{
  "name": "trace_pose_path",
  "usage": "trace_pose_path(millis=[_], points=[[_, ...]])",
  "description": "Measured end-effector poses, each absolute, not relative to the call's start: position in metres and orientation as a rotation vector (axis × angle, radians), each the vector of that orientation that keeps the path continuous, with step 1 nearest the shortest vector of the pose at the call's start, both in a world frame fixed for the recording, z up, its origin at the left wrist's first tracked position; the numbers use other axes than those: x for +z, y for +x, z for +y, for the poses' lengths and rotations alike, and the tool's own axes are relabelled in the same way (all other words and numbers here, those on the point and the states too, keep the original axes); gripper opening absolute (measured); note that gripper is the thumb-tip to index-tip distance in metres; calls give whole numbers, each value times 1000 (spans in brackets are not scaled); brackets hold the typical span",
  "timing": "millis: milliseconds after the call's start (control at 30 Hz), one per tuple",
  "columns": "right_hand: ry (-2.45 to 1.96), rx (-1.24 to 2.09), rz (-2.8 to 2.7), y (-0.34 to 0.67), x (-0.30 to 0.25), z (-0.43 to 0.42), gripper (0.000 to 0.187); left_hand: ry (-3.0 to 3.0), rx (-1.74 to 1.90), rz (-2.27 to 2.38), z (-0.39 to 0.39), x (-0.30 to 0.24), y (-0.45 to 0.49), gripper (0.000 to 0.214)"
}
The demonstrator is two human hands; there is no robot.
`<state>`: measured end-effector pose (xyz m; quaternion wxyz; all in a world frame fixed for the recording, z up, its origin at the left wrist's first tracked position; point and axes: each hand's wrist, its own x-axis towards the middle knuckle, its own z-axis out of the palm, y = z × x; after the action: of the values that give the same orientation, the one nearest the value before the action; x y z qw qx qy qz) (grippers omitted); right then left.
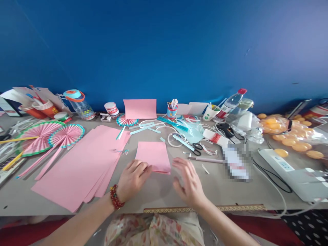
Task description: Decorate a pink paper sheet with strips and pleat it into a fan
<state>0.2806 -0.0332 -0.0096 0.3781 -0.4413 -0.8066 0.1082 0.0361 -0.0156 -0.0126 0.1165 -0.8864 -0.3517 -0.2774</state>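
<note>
A small folded pink paper sheet (153, 155) lies on the grey table (217, 191) in front of me. My left hand (133, 179), with a red bead bracelet on its wrist, rests on the sheet's near left corner with the fingers curled down and pinching its edge. Just right of the sheet hovers my right hand (188, 182), fingers apart and holding nothing. A stack of large pink paper sheets (82, 167) lies to the left.
Pink paper fans (48, 136) lie at far left. Scissors (196, 148), paper strips, a pen cup (172, 111), a water bottle (230, 102), a glue jar (112, 109), bagged oranges (289, 131) and a power strip (276, 160) crowd the back and right.
</note>
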Motion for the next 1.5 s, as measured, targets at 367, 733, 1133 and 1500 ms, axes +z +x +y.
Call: trace_pose_path(millis=[367,733,1133,1500], points=[[-1100,-59,-2623,267,-27,-17,5,-2749,-461,-1101,-22,-30,26,15],[-1137,139,-2712,252,-27,-10,15,-2964,-545,-1438,-14,-29,23,21],[-1420,347,-2674,247,-16,11,21,-3027,-578,-1797,6,-19,13,12],[-1400,236,-2889,222,0,13,27,-3145,-560,-1793,14,-17,11,10]])
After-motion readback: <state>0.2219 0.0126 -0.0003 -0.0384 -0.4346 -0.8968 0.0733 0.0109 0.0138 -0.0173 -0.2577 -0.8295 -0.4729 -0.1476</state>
